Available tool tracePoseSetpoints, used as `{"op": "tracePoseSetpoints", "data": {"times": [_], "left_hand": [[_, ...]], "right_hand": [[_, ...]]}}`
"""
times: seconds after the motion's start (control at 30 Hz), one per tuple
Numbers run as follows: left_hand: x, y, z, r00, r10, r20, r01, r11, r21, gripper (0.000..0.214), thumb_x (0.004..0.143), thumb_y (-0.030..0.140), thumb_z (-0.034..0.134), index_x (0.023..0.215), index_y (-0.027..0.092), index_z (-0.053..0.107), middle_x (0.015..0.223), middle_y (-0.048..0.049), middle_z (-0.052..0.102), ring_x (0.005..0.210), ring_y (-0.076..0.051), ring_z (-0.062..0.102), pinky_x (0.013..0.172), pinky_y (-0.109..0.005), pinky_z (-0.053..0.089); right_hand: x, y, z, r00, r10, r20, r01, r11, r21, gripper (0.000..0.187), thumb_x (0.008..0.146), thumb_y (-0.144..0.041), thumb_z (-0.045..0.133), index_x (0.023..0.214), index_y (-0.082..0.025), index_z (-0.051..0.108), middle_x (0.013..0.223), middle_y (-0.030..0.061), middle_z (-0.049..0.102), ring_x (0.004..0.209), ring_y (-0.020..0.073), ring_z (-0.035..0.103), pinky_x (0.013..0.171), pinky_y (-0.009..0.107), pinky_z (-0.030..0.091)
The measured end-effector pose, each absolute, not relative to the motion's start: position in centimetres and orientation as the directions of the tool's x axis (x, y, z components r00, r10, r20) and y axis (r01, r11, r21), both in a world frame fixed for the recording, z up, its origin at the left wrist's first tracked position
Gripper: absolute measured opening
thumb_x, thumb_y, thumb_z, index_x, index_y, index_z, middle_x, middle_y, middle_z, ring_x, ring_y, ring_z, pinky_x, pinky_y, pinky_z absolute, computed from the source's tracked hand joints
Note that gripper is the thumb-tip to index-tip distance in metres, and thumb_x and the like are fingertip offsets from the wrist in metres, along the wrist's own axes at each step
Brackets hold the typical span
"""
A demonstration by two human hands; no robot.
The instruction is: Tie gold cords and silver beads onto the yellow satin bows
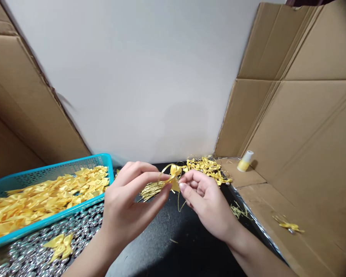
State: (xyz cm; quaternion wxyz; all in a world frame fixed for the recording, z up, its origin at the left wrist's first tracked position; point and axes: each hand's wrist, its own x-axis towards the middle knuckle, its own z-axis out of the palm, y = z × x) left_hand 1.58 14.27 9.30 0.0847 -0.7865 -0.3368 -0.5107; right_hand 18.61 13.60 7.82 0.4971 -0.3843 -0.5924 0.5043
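Note:
My left hand [127, 204] pinches a small yellow ribbon bow [174, 175] between thumb and fingers, over a bundle of thin gold wire ties [151, 189] on the black table. My right hand [204, 198] is closed beside it, its fingertips on the bow and a thin gold thread loop [180, 203] that hangs below. Both hands meet just above the table's middle.
A teal plastic basket [60, 167] full of yellow bows stands at the left. Silver beads [31, 254] with a loose bow [59, 244] lie in front of it. A pile of finished bows [207, 166] lies behind the hands. Cardboard walls stand both sides; a small yellow-white bottle [245, 161] lies at the right.

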Motion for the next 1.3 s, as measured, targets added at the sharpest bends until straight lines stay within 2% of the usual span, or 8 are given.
{"op": "tracePoseSetpoints", "data": {"times": [0.23, 0.57, 1.07, 1.3], "left_hand": [[1.2, 14.7, 9.7, 0.321, 0.346, 0.882, 0.652, -0.756, 0.059, 0.014, 0.077, 0.010, 0.070, 0.084, 0.022, 0.068, 0.077, -0.0003, 0.062, 0.069, -0.015, 0.055, 0.065, -0.029, 0.042], [1.0, 14.9, 9.8, 0.433, 0.271, 0.859, 0.684, -0.720, -0.117, 0.010, 0.077, 0.008, 0.068, 0.079, 0.016, 0.063, 0.074, -0.0040, 0.062, 0.066, -0.017, 0.051, 0.063, -0.031, 0.042], [1.3, 15.0, 9.5, 0.407, 0.196, 0.892, 0.662, -0.736, -0.141, 0.016, 0.075, 0.003, 0.070, 0.077, 0.015, 0.059, 0.070, -0.0024, 0.061, 0.065, -0.014, 0.051, 0.061, -0.028, 0.042], [1.6, 14.9, 9.4, 0.365, 0.235, 0.901, 0.660, -0.748, -0.073, 0.016, 0.075, 0.004, 0.069, 0.077, 0.016, 0.059, 0.070, -0.0015, 0.061, 0.065, -0.015, 0.052, 0.061, -0.028, 0.043]], "right_hand": [[18.6, 13.5, 7.7, -0.212, 0.958, 0.193, -0.063, 0.184, -0.981, 0.013, 0.086, -0.028, 0.057, 0.081, -0.017, 0.054, 0.061, -0.0065, 0.042, 0.050, 0.0056, 0.033, 0.045, 0.019, 0.026], [18.6, 13.6, 7.6, -0.227, 0.959, 0.171, -0.083, 0.155, -0.984, 0.012, 0.087, -0.028, 0.057, 0.082, -0.017, 0.055, 0.062, -0.0059, 0.044, 0.051, 0.0051, 0.035, 0.045, 0.019, 0.027], [17.5, 13.2, 7.2, -0.259, 0.960, 0.106, -0.322, 0.017, -0.947, 0.016, 0.084, -0.029, 0.060, 0.084, -0.017, 0.051, 0.059, -0.0077, 0.044, 0.048, 0.0030, 0.034, 0.042, 0.017, 0.024], [17.2, 12.8, 6.9, -0.233, 0.967, 0.101, -0.370, 0.008, -0.929, 0.016, 0.085, -0.030, 0.060, 0.084, -0.017, 0.050, 0.058, -0.0082, 0.045, 0.047, 0.0026, 0.034, 0.041, 0.016, 0.025]]}}
